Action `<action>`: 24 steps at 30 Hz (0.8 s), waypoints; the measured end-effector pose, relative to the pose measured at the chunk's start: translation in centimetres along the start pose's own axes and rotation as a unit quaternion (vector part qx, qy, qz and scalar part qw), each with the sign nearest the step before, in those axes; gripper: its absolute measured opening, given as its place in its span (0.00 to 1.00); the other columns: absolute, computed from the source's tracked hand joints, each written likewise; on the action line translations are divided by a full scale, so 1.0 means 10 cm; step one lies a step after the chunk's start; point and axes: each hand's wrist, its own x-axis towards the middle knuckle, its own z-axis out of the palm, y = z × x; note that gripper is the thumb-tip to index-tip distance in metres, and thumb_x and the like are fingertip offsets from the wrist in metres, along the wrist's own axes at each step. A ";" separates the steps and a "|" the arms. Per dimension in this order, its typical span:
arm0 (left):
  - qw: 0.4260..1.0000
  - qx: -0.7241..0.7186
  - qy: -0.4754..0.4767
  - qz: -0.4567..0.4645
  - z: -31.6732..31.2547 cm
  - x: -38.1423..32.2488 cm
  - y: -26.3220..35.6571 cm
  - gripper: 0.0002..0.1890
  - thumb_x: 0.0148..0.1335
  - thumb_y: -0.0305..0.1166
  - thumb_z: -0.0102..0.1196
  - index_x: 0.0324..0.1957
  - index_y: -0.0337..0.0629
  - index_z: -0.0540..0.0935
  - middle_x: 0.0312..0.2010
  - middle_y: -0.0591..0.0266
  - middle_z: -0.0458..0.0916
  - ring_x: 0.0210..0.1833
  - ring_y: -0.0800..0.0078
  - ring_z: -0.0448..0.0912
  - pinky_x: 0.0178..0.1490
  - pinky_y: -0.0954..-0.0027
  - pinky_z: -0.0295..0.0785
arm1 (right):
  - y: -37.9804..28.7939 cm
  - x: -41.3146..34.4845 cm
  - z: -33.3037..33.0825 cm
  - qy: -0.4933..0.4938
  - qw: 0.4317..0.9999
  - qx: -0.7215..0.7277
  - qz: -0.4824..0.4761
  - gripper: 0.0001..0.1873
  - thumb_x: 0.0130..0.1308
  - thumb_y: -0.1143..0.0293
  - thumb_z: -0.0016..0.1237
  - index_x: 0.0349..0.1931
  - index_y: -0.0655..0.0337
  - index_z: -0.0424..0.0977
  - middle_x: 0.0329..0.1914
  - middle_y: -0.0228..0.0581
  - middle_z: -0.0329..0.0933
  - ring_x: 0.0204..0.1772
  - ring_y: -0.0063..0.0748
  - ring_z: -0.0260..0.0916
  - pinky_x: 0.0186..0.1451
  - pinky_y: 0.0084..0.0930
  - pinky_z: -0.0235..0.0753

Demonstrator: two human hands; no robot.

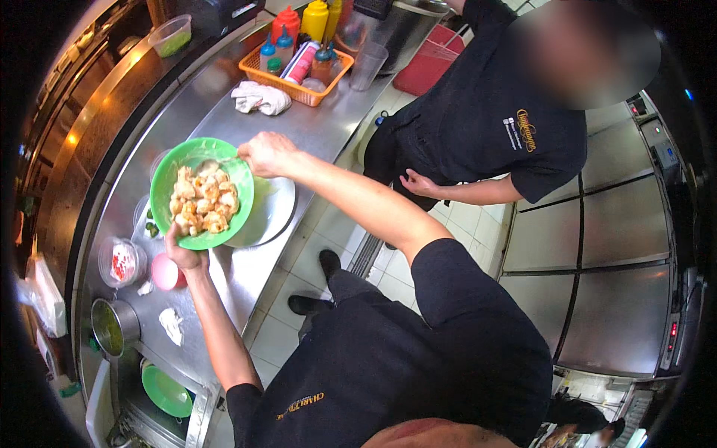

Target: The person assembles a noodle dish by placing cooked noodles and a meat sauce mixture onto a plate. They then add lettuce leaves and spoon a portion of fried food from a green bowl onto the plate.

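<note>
A green bowl [245,185] full of pale, lumpy, sauce-coated food pieces [204,199] is tilted over the steel counter. My left hand [186,252] grips its lower rim. At the bowl's upper right edge is my right hand [266,155], closed around the handle of a metal utensil whose end lies among the pieces. Partly under the bowl, a large white plate [274,210] rests on the counter. Close to my left hand stand a small pink bowl [167,272] and a clear tub with white and red contents [122,262].
An orange basket [297,89] of sauce bottles and a white cloth [261,98] sit farther along the counter. A co-worker [476,123] stands close at the right. A metal pot [115,327] and a green bowl in a sink [167,390] are at lower left.
</note>
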 end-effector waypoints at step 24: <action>0.990 0.032 0.076 0.113 0.01 0.01 -0.51 0.32 0.68 0.52 0.42 0.63 0.36 0.65 0.59 0.51 0.71 0.60 0.57 0.71 0.66 0.58 0.64 | 0.57 0.39 0.19 -0.177 0.981 0.057 -0.059 0.16 0.59 0.62 0.45 0.40 0.61 0.81 0.37 0.56 0.79 0.42 0.53 0.78 0.49 0.41 0.75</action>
